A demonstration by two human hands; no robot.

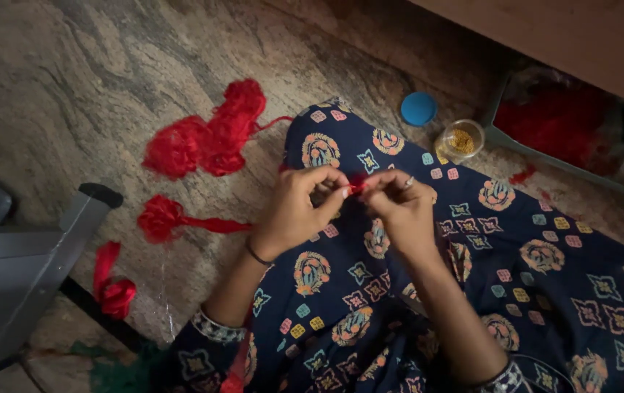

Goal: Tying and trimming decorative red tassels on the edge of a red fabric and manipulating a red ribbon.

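Red thread piece (pixel 356 185) sits pinched between your left hand (pixel 299 211) and right hand (pixel 399 207), fingertips of both clamped on it, its length running hand to hand.

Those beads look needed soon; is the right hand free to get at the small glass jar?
Probably not yet: the right hand pinches a red piece together with the left hand. The path to the glass jar looks unobstructed.

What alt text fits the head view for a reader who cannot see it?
Both hands, left hand and right hand, pinch a small red piece between them over a patterned blue lap. Red thread bundles lie on the stone floor, near a small jar and blue lid.
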